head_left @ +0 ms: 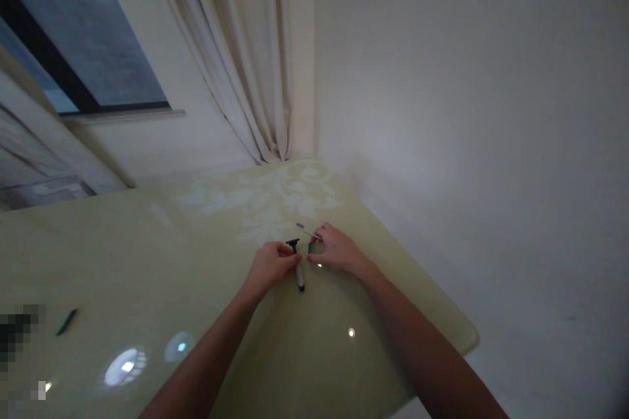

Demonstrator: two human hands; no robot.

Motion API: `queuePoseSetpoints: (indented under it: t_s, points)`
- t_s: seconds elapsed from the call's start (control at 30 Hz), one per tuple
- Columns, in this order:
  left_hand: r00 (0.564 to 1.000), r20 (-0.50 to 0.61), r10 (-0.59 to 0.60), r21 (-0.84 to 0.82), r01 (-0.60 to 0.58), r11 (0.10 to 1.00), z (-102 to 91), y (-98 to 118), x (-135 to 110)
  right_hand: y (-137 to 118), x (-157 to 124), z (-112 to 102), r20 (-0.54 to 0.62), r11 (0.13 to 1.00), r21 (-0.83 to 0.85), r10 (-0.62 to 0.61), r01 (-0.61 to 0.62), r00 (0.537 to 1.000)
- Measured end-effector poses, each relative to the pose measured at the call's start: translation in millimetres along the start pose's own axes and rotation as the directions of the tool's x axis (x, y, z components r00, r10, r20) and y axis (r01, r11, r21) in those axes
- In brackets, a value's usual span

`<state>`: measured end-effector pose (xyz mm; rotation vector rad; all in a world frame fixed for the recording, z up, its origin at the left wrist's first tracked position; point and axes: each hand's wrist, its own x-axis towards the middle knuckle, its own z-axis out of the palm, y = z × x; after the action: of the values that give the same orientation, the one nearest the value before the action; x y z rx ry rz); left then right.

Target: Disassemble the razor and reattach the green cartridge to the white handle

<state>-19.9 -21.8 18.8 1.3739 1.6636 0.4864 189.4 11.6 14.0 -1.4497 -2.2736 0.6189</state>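
My left hand (269,267) is closed around a razor (299,275) with a black T-shaped head and a grey handle ending in black. The razor's head points away from me. Just to its right, my right hand (340,251) has its thumb and fingers bent around a small dark, flat-edged piece (310,249), partly hidden by the fingers. A thin white stick with a grey bristled head, like a small brush (305,230), sticks out past the right fingertips. Whether the fingers grip this brush or it lies beneath them, I cannot tell.
Both hands are over a glossy pale yellow-green table (236,353) with a white floral pattern. A dark green slim object (67,321) lies at the left, near a blurred-out dark patch. A wall (466,144) borders the table's right side; curtains (236,46) hang behind it.
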Motion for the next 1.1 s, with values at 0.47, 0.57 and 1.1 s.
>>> queuePoseSetpoints:
  t_s: [0.47, 0.57, 1.1]
  points:
    - [0.957, -0.179, 0.228, -0.198, -0.262, 0.944, -6.4, -37.6, -60.8, -44.8, -26.5, -5.2, -0.205, 0.936, 0.289, -0.146, 0.202, 0.968]
    - [0.932, -0.216, 0.292, -0.3, -0.348, 0.888, -16.7, -55.4, -91.6, -67.6, -38.7, 6.9, -0.207, 0.845, 0.463, -0.192, 0.269, 0.959]
    - [0.804, -0.305, 0.51, -0.454, -0.593, 0.664, -34.0, -57.5, -109.4, -97.1, -64.0, 17.6, -0.094, 0.623, 0.749, -0.237, 0.225, 0.967]
